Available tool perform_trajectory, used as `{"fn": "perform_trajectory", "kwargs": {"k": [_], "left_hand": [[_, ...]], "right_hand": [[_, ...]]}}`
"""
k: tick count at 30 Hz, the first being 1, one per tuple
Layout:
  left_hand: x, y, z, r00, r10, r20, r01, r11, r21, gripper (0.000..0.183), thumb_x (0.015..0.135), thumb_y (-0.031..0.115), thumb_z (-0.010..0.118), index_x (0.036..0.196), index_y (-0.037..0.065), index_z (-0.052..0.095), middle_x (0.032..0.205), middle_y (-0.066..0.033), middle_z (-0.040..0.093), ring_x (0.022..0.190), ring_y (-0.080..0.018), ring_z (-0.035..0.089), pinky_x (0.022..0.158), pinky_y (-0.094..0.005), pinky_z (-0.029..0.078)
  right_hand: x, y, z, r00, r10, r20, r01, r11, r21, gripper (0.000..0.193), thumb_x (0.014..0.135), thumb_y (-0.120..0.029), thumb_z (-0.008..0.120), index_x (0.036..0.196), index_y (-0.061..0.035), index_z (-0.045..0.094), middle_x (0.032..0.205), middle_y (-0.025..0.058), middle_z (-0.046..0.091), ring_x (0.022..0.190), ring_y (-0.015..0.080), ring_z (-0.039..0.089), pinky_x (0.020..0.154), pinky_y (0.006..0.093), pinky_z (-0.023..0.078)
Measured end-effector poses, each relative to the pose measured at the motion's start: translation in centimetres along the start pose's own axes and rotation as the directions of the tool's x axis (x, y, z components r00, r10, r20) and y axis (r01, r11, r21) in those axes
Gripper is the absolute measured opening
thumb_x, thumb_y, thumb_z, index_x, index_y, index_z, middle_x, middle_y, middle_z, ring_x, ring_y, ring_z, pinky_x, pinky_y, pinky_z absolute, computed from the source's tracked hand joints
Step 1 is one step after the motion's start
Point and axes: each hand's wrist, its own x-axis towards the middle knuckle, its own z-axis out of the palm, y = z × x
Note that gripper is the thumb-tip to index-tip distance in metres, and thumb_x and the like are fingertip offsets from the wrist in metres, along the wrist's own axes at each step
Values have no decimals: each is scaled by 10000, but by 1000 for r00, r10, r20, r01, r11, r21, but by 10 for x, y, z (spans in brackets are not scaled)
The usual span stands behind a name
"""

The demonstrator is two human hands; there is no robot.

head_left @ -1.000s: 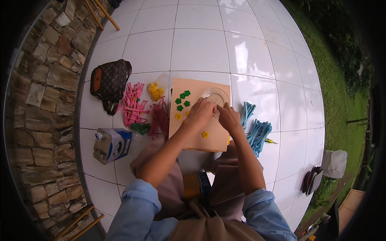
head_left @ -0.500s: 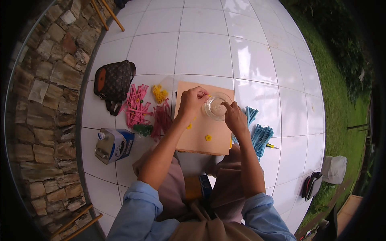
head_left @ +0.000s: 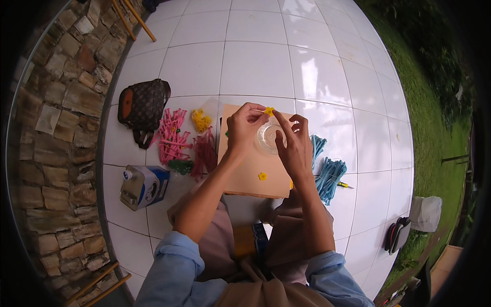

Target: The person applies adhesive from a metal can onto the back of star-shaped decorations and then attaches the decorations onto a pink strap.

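Note:
My left hand is pinched closed at the far part of a tan board, holding a small yellow flower-shaped piece at its fingertips. Beside it, my right hand has its fingers apart. Its index fingertip reaches to the flower, touching or almost touching it, while the thumb stays separate. Between and below the hands sits a round clear glass dish, partly covered by the right hand. Another yellow flower piece lies on the near part of the board.
Left of the board lie pink bundles, yellow pieces and a green bundle. A brown bag and a blue-and-white metal can stand farther left. Blue bundles and a yellow-handled tool lie right.
My right hand has moved from the dish's rim up toward the left hand, its index finger now stretched to the flower. The flower shows more fully at my left fingertips.

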Motion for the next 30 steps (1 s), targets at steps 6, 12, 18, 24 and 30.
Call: {"fn": "perform_trajectory", "kwargs": {"k": [6,12,18,24,30], "left_hand": [[-1,-9,1,999,46,-21,-45,999,24,142,752,-6,640,893,-24,646,762,-90,669,692,-126,649,641,-220,517],[-2,-4,2,997,69,-22,-66,993,97,146,754,1,630,898,-14,652,766,-90,671,690,-130,649,641,-221,515],[-3,-2,-1,996,85,-13,-83,991,102,143,758,5,627,897,-13,651,775,-91,671,699,-136,652,646,-225,516],[-3,-2,0,996,89,1,-89,991,98,140,762,5,625,899,-16,648,794,-97,671,712,-137,652,661,-226,518],[-3,-3,-1,997,72,1,-71,993,89,143,760,0,624,900,-17,649,802,-98,671,715,-139,652,664,-226,519]], "right_hand": [[0,-1,0,1000,-9,-2,9,999,-44,510,723,-67,615,1196,-234,523,991,101,445,752,219,498,643,331,461],[-2,2,5,999,-45,15,46,994,-101,497,726,-77,617,1188,-237,527,995,107,446,779,233,514,647,337,462],[-1,-1,7,999,-29,28,33,992,-122,481,726,-93,621,1176,-241,534,995,112,443,817,248,526,652,343,469],[0,-1,8,999,-17,28,21,992,-121,472,729,-92,618,1170,-241,537,993,112,442,829,248,529,650,347,470],[-1,-2,8,999,12,34,-9,996,-85,444,737,-88,616,1151,-228,540,993,109,444,788,235,534,644,343,474]]}}
